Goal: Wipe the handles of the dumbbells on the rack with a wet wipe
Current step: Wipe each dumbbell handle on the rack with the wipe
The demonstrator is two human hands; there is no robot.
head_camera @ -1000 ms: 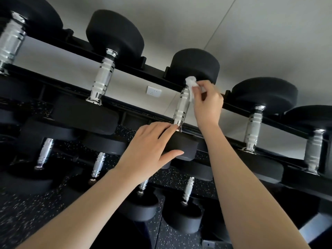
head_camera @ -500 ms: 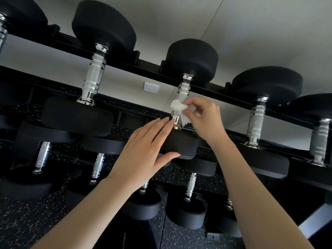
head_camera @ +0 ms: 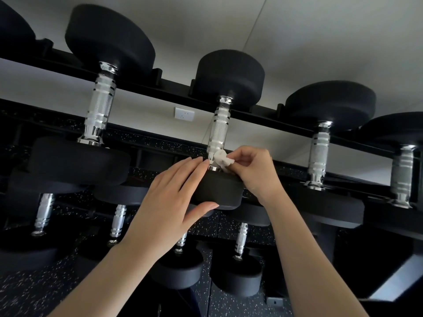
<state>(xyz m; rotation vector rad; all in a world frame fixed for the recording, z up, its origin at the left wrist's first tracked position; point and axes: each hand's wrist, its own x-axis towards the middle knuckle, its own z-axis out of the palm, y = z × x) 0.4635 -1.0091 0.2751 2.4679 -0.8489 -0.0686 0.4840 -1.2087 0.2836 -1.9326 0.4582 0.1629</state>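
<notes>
Sliding down since earlier, the wet wipe (head_camera: 221, 159) sits at the middle handle's (head_camera: 218, 131) 6 o'clock end, pinched by the right hand (head_camera: 256, 172). Fingers straight, the left hand (head_camera: 169, 202) steadies the head (head_camera: 219, 191). Probably the last stroke; the next handle (head_camera: 317, 154) lies at 3 o'clock.

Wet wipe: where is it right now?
Head view, near centre: the wet wipe is pinched by the right hand against the lower end of the middle dumbbell's handle, beside the left hand.
</notes>
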